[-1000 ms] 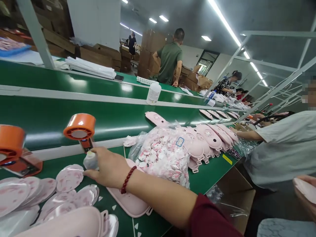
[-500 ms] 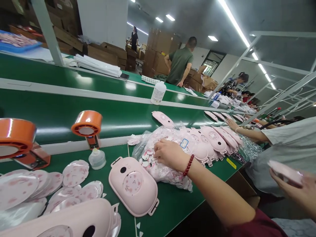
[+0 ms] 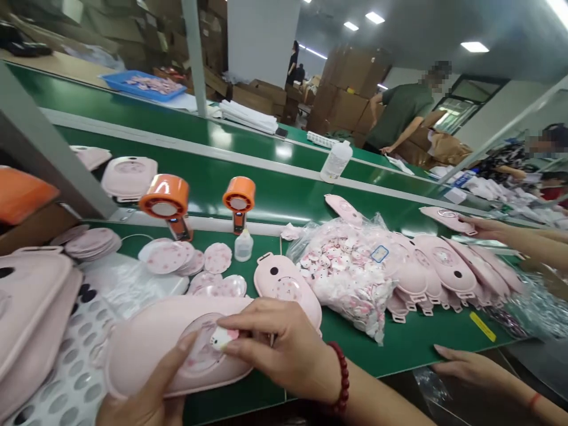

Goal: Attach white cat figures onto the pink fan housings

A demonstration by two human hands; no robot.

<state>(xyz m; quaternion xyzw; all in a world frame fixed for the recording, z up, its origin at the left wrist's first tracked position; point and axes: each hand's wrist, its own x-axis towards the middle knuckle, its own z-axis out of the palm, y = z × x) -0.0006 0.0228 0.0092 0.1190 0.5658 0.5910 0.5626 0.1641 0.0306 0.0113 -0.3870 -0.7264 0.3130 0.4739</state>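
Observation:
My left hand (image 3: 148, 387) grips a pink, rounded plastic cover (image 3: 146, 331) by its near edge, thumb on top. Between thumb and fingertips, my right hand (image 3: 288, 343) pinches a small white cat-face piece (image 3: 220, 339) with a pink bow. That piece is over the round patterned area of the cover; whether it touches is hard to tell. Just behind my right hand lies another pink cover (image 3: 284, 278), with a black dot. An open clear bag (image 3: 355, 296) of cat-face pieces stands to its right.
Patterned round discs (image 3: 166, 255) lie at left, near a sheet of round dots (image 3: 66, 367). Orange handheld fans (image 3: 164, 198) and a small squeeze bottle (image 3: 243, 245) stand behind. Overlapping pink covers (image 3: 444, 266) line the right. A co-worker's hands (image 3: 470, 370) reach in there.
My right hand has left the bag and moved left to the cover, now pinching a cat-face piece. My left hand has come into view on the cover. The view has turned left.

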